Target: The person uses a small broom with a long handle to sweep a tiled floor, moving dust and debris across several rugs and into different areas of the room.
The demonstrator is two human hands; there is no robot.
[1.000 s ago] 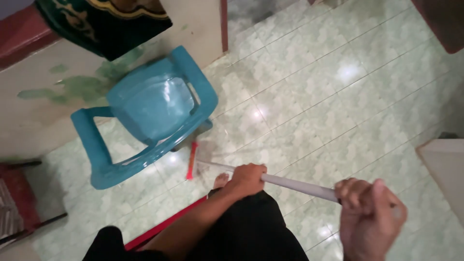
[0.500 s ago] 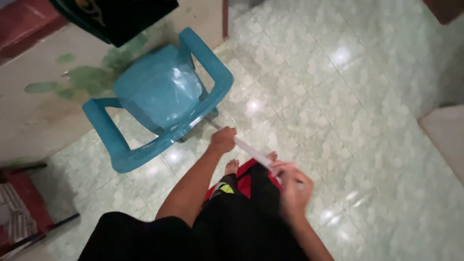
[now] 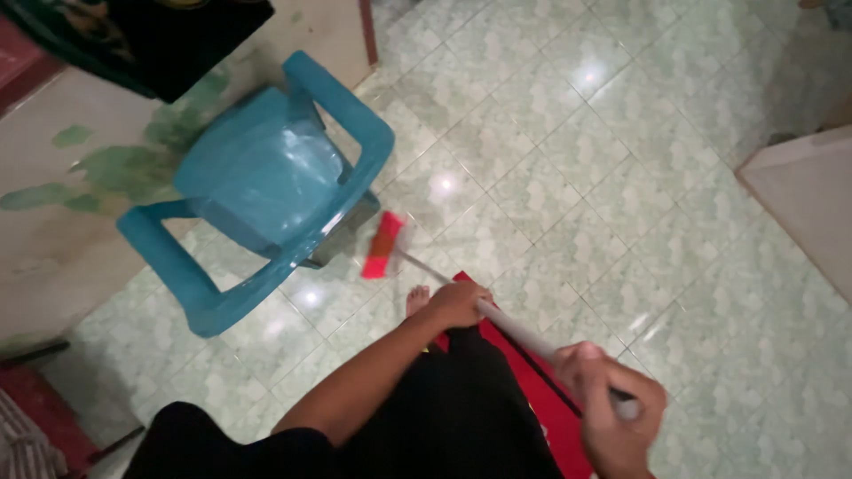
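Note:
Both my hands grip a long pale broom handle [image 3: 524, 334]. My left hand [image 3: 457, 303] is closed around it lower down, and my right hand [image 3: 612, 417] is closed near its top end. The red broom head [image 3: 382, 246] sits on the pale green tiled floor [image 3: 568, 186], right beside the front leg of a turquoise plastic armchair [image 3: 266, 191]. My bare foot [image 3: 417, 300] shows just behind the broom head. I wear dark clothing with a red stripe.
The chair stands against a cream wall [image 3: 53, 231] with green stains. A dark patterned cloth [image 3: 142, 35] hangs above it. A red object [image 3: 35, 426] is at the lower left. A pale slab edge [image 3: 803, 200] juts in at the right.
The broom head went under the chair, then came back out to its front side. My hands pulled back along with the handle, and the view shifted slightly.

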